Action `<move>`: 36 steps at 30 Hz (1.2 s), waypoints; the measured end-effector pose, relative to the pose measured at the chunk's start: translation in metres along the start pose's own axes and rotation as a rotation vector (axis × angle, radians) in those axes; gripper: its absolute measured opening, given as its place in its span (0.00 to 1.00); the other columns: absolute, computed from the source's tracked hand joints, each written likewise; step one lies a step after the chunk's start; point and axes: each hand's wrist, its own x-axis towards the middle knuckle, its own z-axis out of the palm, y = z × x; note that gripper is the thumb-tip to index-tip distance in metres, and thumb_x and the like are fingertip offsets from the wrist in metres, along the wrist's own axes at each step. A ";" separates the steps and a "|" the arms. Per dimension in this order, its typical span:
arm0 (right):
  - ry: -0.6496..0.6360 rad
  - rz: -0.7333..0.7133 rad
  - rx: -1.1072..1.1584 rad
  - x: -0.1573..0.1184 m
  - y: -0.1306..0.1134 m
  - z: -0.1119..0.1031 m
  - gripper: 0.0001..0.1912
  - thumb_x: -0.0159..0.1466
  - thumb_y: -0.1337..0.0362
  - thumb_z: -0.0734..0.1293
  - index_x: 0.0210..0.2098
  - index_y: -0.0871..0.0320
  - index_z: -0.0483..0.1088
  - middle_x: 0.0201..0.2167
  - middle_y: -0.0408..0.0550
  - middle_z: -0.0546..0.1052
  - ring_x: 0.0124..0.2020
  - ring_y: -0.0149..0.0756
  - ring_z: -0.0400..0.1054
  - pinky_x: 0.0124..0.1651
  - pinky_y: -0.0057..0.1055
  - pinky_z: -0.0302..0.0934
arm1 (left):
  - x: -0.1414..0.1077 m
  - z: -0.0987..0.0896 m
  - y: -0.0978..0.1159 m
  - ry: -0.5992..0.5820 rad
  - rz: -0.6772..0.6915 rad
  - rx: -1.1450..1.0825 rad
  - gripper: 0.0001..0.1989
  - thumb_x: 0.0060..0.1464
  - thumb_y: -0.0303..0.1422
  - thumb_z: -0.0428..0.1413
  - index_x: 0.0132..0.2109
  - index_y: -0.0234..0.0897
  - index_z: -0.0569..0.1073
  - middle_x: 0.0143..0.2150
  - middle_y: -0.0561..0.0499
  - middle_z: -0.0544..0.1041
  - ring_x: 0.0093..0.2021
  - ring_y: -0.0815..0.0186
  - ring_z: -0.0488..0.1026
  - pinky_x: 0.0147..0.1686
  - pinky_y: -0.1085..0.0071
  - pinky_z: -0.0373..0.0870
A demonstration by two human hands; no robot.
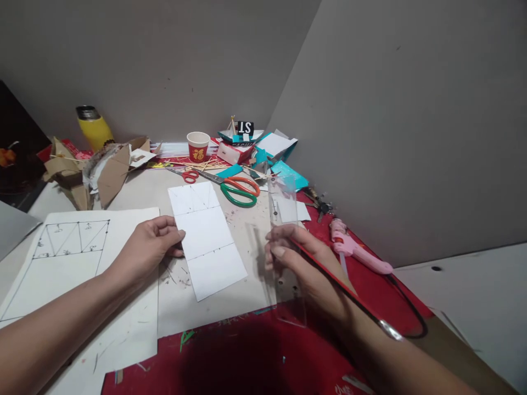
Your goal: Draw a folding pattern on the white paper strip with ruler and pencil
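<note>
My left hand (158, 238) pinches the left edge of a white paper strip (212, 236), thumb on top and fingers at its side. Pencil lines cross the strip, with slanted strokes near its far end. In my right hand (304, 255) is a clear plastic ruler (284, 197), held upright between thumb and fingers to the right of the strip. A red pencil (325, 269) rests in the same hand, its metal-banded end pointing back over the wrist. Left of my left hand lies a large sheet (127, 307) with a drawn pattern of triangles.
Beyond the strip lie large scissors (239, 189) with orange and green handles and small red scissors (190, 176). A paper cup (198, 147), wooden sticks (206, 164), a yellow bottle (94, 129) and cardboard scraps (113, 175) stand behind. A pink glue gun (358, 249) is at right.
</note>
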 end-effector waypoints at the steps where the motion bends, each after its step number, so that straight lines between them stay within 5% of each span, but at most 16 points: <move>1: -0.026 -0.011 -0.035 -0.002 -0.002 0.000 0.04 0.67 0.62 0.64 0.41 0.53 0.69 0.28 0.43 0.75 0.27 0.34 0.71 0.30 0.29 0.67 | 0.001 -0.001 -0.001 0.001 0.007 0.006 0.11 0.41 0.32 0.68 0.35 0.35 0.78 0.28 0.48 0.79 0.29 0.65 0.74 0.29 0.70 0.73; 8: -0.233 -0.351 -0.607 -0.015 -0.015 -0.017 0.08 0.72 0.62 0.62 0.48 0.51 0.70 0.34 0.47 0.79 0.28 0.35 0.72 0.31 0.31 0.67 | 0.006 -0.005 -0.006 -0.021 0.051 0.060 0.14 0.42 0.31 0.67 0.40 0.36 0.81 0.23 0.54 0.72 0.26 0.66 0.71 0.31 0.68 0.74; 15: -0.342 -0.675 -0.871 -0.005 -0.013 -0.022 0.12 0.71 0.58 0.65 0.51 0.56 0.70 0.39 0.52 0.83 0.37 0.42 0.78 0.38 0.35 0.71 | 0.008 -0.007 -0.004 -0.046 0.086 0.087 0.19 0.43 0.32 0.67 0.45 0.35 0.82 0.25 0.52 0.76 0.24 0.67 0.68 0.26 0.70 0.69; 22: -0.417 -0.693 -1.001 0.004 -0.003 -0.019 0.17 0.72 0.53 0.63 0.50 0.58 0.72 0.34 0.53 0.82 0.33 0.43 0.76 0.34 0.35 0.67 | 0.008 -0.011 -0.006 0.022 0.094 0.141 0.36 0.46 0.33 0.66 0.64 0.37 0.71 0.28 0.52 0.76 0.26 0.65 0.70 0.29 0.68 0.70; 30: -0.416 -0.648 -1.048 0.008 0.008 -0.018 0.16 0.71 0.54 0.64 0.52 0.57 0.71 0.39 0.55 0.83 0.36 0.44 0.77 0.36 0.37 0.70 | 0.010 -0.011 -0.009 0.038 0.103 0.216 0.34 0.47 0.36 0.65 0.63 0.38 0.72 0.33 0.49 0.78 0.28 0.62 0.73 0.30 0.65 0.72; 36: -0.356 -0.692 -0.962 0.010 0.003 -0.022 0.15 0.71 0.58 0.65 0.54 0.58 0.69 0.42 0.54 0.83 0.39 0.44 0.78 0.40 0.37 0.70 | 0.005 -0.009 -0.001 0.191 0.176 0.385 0.26 0.48 0.33 0.65 0.57 0.38 0.78 0.40 0.46 0.81 0.34 0.60 0.74 0.35 0.65 0.70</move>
